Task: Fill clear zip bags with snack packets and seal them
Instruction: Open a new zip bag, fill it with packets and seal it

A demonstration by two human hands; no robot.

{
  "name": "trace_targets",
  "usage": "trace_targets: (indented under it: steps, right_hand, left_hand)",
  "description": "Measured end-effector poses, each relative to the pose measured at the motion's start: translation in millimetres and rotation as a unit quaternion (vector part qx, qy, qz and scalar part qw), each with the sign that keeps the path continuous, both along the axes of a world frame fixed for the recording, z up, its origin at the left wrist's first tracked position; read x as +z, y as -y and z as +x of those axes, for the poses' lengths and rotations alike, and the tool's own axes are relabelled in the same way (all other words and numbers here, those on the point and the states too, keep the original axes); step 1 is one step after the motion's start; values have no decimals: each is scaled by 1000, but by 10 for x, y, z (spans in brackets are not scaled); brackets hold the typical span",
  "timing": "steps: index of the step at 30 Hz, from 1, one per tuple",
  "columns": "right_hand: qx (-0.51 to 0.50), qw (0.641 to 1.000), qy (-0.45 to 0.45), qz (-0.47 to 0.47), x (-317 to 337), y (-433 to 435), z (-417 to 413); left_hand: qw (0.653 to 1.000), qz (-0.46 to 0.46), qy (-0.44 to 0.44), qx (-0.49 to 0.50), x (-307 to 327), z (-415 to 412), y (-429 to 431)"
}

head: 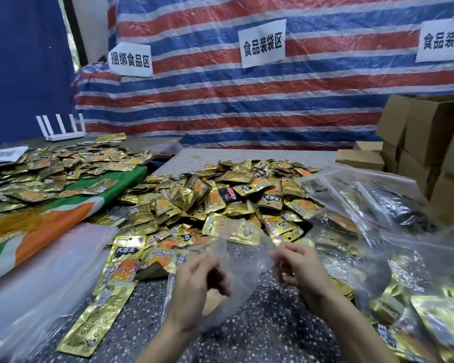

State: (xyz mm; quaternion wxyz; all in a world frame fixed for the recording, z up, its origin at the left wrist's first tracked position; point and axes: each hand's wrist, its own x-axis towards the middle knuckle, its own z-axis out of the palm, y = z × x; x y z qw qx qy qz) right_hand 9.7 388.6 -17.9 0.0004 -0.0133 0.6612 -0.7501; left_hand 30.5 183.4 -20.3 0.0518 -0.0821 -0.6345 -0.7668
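I hold an empty clear zip bag (243, 260) above the speckled table (260, 336). My left hand (197, 281) pinches its left edge and my right hand (296, 268) pinches its right edge, with the bag spread between them. Behind the bag lies a big heap of gold snack packets (233, 195). Two long gold packets (100, 318) lie flat to the left of my left hand.
Filled clear zip bags (378, 205) are piled at the right. A stack of empty clear bags (37, 289) lies at the left, beside a green and orange cloth (63, 218) with more packets. Cardboard boxes (425, 142) stand at the back right. A white router (63, 129) sits far left.
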Motion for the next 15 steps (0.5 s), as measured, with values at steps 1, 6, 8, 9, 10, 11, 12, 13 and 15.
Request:
trace_targets:
  steps: [1,6,8,9,10,11,12,13,15]
  right_hand:
    - [-28,999,-21,27,-6,-4,-1]
    - [-87,945,-251,191,14,39,104]
    - [-48,903,-365,224,47,37,143]
    - [-18,886,-398,236,59,28,153]
    - [11,877,-413,246,69,19,167]
    - [38,873,-414,256,73,8,174]
    - [54,871,-411,264,75,0,175]
    - [52,870,-408,272,77,-5,170]
    - [5,871,-407,274,81,-19,154]
  left_hand:
    - [1000,17,5,17,23,-22,29]
    - [998,58,24,15,89,-70,23]
    - [995,92,42,-13,127,-75,-14]
    - [992,110,55,-27,135,-94,-39]
    - [989,122,69,-38,133,-112,-56]
    - [986,132,87,-48,135,-135,-73]
    - [983,141,105,-57,142,-154,-78]
    - [979,150,122,-68,156,-180,-79]
    - [978,144,136,-72,195,-245,-63]
